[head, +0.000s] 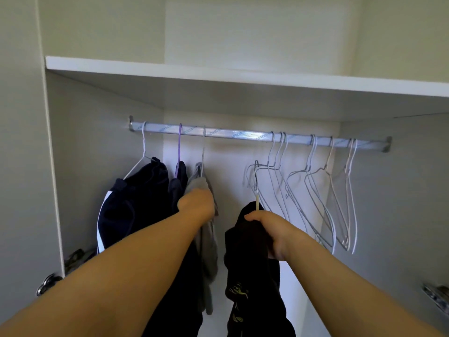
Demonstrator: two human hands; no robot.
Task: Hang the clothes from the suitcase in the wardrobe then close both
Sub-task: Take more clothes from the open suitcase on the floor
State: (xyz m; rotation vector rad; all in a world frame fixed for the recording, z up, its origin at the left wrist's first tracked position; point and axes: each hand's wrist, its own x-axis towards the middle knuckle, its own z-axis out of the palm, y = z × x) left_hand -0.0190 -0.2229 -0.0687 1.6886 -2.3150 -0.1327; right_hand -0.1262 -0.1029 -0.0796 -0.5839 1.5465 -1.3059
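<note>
Head view, black garment [252, 263] gripped in right hand [272, 232]

The pale cream laminate wardrobe [80, 154] stood open before me. A flat white shelf [218, 71] crossed it high up, and a silver metal rail [230, 133] ran beneath. Soft light fell brightest on the back panel [233, 166]. Shiny metal hinges [48, 283] showed low at either side.

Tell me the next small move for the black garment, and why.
Probably raise the right hand and hook its hanger over the bare stretch of the rail: the hanger sits below the rail with the black garment on it, and the left hand holds the grey garment aside.
</note>
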